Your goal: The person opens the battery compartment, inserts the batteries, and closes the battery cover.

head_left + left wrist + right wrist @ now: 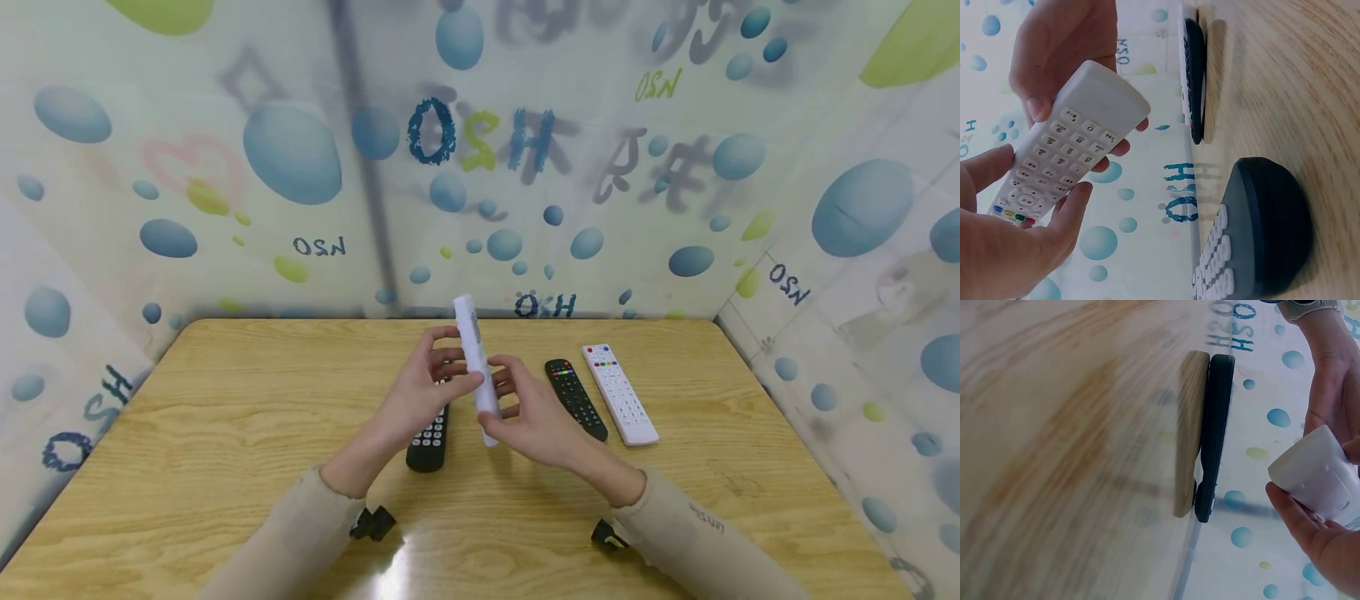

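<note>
Both hands hold a white remote control (476, 354) above the middle of the table, tilted up and seen nearly edge-on in the head view. My left hand (423, 383) grips its upper part, thumb on the near edge. Lower down, my right hand (536, 412) grips it between thumb and fingers. The left wrist view shows the button face of the white remote (1054, 156), with coloured buttons near the left hand (1022, 250). In the right wrist view, its smooth plain end (1310, 469) shows. A black remote with white buttons (427, 450) lies below my left hand, partly hidden by it.
To the right on the wooden table (247, 417) lie a second black remote (573, 400), partly behind my right hand, and another white remote (621, 396). Patterned sheeting (300, 275) rises behind the table's back edge and along its sides.
</note>
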The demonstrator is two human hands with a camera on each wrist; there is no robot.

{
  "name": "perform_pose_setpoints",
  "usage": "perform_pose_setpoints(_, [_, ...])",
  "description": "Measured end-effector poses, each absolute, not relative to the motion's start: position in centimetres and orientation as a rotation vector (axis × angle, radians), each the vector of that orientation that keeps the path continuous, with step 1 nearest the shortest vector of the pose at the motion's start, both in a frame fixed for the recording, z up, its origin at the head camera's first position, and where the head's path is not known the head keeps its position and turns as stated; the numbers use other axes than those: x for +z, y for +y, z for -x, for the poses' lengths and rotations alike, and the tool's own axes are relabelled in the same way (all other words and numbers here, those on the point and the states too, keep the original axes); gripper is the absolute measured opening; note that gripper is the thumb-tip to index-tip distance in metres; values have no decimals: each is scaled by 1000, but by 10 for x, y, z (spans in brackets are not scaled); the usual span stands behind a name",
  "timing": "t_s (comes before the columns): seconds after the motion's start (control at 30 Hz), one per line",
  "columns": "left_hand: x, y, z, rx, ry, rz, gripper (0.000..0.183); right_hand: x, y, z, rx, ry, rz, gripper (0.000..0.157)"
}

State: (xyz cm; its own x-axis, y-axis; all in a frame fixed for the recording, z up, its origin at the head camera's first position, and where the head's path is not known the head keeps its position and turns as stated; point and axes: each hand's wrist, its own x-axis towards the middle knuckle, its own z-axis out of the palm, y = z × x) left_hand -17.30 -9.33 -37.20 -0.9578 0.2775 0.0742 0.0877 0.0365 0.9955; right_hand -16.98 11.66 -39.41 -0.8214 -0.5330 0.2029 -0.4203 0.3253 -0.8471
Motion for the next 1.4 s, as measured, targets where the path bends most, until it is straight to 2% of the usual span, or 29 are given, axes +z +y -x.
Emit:
perform_pose_setpoints(0.57, [-374, -104, 176, 2052, 2286, -276, 69, -388, 119, 169, -1513, 2400, 1012, 47])
perform_pose_setpoints(0.83, [-375, -114, 182, 2019, 2327, -180, 71, -385, 127, 169, -1428, 2492, 1007, 48])
perform_pose_setpoints(1.4, [-379, -143, 190, 1480, 2746, -104, 75, -386, 141, 171, -1325, 2542, 988, 48])
